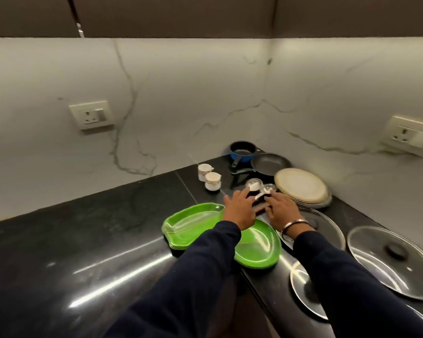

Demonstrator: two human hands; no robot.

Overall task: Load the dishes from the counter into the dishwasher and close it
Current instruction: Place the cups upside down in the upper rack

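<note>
Two hands reaching over a polished black stone counter [83, 240] toward two clear drinking glasses [260, 187] near its back corner: left hand [239, 211] fingers extended beside one glass, right hand [282, 211] spread by the other. Stacked bright green plastic trays [193, 225] beneath the forearms. Round cream plates [300, 185], black frying pan [269, 163] and small blue saucepan [242, 150] along the right wall; two white patterned cups [209, 176] just left.

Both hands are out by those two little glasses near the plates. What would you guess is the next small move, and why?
Probably curl each hand around a glass and lift: the left hand reaches the left glass, the right hand the right glass, and neither looks gripped yet.
</note>
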